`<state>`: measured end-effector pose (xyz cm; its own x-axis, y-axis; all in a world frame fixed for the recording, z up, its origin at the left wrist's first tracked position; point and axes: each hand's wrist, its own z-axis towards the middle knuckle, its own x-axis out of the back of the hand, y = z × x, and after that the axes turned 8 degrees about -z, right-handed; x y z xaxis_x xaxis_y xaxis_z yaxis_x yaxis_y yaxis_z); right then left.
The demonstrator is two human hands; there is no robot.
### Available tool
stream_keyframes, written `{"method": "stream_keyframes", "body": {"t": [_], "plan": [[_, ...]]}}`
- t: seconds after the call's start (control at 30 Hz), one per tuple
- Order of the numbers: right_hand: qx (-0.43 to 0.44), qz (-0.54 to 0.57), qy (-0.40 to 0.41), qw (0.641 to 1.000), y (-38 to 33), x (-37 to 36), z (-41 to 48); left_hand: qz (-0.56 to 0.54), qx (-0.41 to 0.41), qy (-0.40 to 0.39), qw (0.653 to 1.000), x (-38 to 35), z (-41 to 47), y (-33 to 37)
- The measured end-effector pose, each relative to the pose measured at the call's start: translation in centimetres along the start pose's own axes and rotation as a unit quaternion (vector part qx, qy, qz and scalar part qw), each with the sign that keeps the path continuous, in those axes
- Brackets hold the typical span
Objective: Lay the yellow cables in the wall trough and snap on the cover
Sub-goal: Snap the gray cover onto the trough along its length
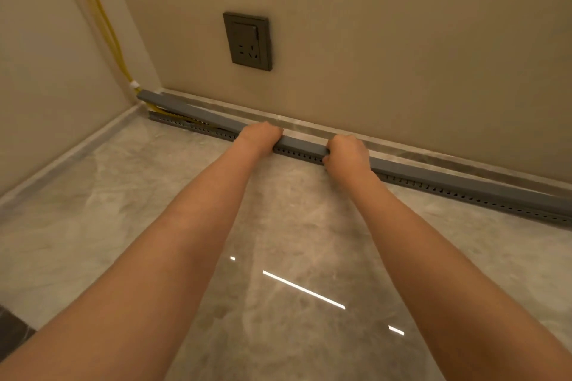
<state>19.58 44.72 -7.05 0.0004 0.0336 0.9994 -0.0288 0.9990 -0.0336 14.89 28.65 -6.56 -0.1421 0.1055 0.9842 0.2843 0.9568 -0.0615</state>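
Left hand (261, 137) and right hand (346, 154) both bear down on the grey trough cover (305, 145), side by side, a short bare stretch of cover between them. Fingers curled over its top edge, gripping it. Cover runs along the slotted cable trough (464, 193) at the foot of the wall, on the marble floor (278, 257). Right of the hands the cover sits flush on the trough; toward the corner its left end is lifted, gap open. Yellow cables (102, 18) drop down the corner and enter the trough under that raised end. Dark wall socket (247, 42) above, on the wall.
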Motion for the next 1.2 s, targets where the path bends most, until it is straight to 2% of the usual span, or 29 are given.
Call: {"method": "stream_keyframes", "body": {"t": [0.1, 0.2, 0.3, 0.37, 0.5, 0.6, 0.7, 0.8, 0.93, 1.2], "plan": [[-0.031, -0.011, -0.012, 0.999, -0.6, 0.2, 0.5, 0.045, 0.026, 0.002, 0.999, 0.3, 0.2, -3.2], [-0.047, -0.036, -0.031, 0.998, -1.3, 0.9, 0.7, 0.059, 0.003, 0.000, 0.998, 0.4, 0.6, -4.3], [-0.026, -0.050, -0.068, 0.996, -3.6, 0.5, 0.6, 0.049, -0.018, 0.014, 0.999, -0.5, 0.6, -5.1], [0.001, -0.004, -0.074, 0.997, -5.7, -0.2, 1.4, 0.044, -0.028, 0.036, 0.998, -1.1, 0.6, -5.5], [0.045, 0.058, -0.069, 0.995, -10.1, -1.2, 3.3, 0.009, -0.030, 0.060, 0.998, -2.6, 0.6, -5.6], [0.041, 0.059, -0.007, 0.997, -11.5, -2.5, 4.2, -0.021, -0.043, 0.069, 0.996, -3.1, 1.0, -6.2], [0.037, 0.028, 0.034, 0.998, -11.4, -3.1, 4.4, -0.018, -0.062, 0.062, 0.996, -2.3, 1.2, -6.8], [0.035, 0.045, 0.021, 0.998, -11.3, -2.8, 4.6, -0.012, -0.094, 0.035, 0.995, -1.5, 1.3, -7.5], [0.036, 0.056, 0.005, 0.998, -11.1, -2.4, 5.1, -0.063, -0.145, 0.004, 0.987, -0.3, 1.5, -9.8], [0.029, 0.007, -0.030, 0.999, -12.6, -1.1, 5.8, -0.066, -0.114, 0.013, 0.991, 0.2, 2.0, -14.6]]}}
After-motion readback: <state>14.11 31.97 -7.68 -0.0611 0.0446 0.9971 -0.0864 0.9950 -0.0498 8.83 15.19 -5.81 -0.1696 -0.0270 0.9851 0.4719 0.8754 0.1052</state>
